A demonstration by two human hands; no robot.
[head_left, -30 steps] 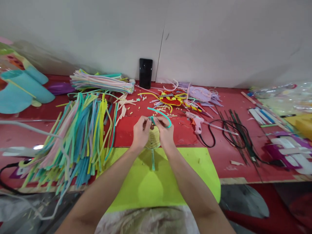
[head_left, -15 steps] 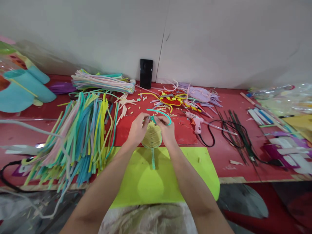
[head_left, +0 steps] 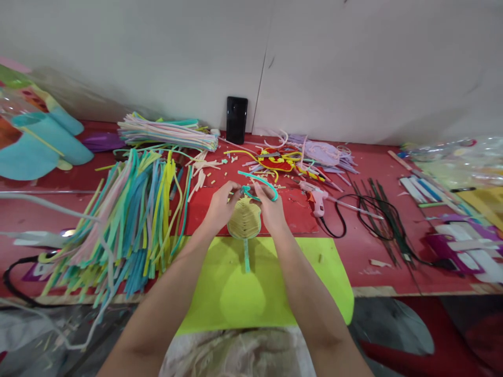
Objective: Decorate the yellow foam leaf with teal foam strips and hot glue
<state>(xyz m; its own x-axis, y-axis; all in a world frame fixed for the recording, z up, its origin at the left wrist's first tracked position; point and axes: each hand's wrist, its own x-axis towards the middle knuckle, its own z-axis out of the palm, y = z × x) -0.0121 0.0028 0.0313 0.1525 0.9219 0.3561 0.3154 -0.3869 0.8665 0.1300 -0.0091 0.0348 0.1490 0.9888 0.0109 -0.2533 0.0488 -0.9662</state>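
Since hands [head_left: 220, 208] [head_left: 272, 212] parted slightly, yellow piece [head_left: 244, 222] shows more.

One stemmed yellow piece [head_left: 244, 220], one phone [head_left: 237, 120]

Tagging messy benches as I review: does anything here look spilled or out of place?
Slightly: pale clippings lie strewn on the red table beyond the left hand, untidy beside the stacked fuzzy strips. Nothing looks clearly damaged.
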